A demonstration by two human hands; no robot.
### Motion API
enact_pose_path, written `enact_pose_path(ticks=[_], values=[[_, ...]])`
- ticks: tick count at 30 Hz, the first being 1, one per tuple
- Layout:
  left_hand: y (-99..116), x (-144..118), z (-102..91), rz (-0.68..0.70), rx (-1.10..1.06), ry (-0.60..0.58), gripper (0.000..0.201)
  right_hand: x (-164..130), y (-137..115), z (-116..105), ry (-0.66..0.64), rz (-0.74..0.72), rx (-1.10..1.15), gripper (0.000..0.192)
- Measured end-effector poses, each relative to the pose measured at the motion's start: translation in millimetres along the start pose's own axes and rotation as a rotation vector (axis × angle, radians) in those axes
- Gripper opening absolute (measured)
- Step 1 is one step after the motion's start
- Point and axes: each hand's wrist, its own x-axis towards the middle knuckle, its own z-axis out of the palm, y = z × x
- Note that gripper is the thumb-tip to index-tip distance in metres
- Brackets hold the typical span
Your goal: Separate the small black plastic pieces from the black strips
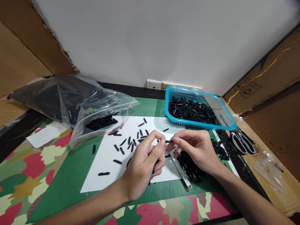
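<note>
Covering the table (pixel 70 175): green patterned mat, white paper (pixel 105 162).

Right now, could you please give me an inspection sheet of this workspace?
Surface: a green patterned mat with a white sheet on it.
Job's things: one small black piece pinched between both hands; loose black pieces scattered on the sheet; a darker heap under the right wrist.
Clutter: blue basket full of black pieces, clear zip bag with more, scissors, small empty bag.
Grippers: left hand and right hand, fingers closed on the piece.
Cables: yellow wire along the cardboard at right.
Surroundings: white wall, wall socket, cardboard panels.
</note>
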Motion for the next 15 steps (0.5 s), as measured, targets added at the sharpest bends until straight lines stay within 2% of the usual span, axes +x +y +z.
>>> enact_pose_path(ticks=[7, 15], values=[[2.8, -0.5, 1.3, -0.01, 0.024, 0.012, 0.024, -1.8, -0.5, 3.4, 0.079, -0.017, 0.064, 0.01], [2.5, -1.8, 2.0, -0.019, 0.026, 0.026, 0.028, -3.0, -1.4, 5.4, 0.065, -0.021, 0.03, 0.013]])
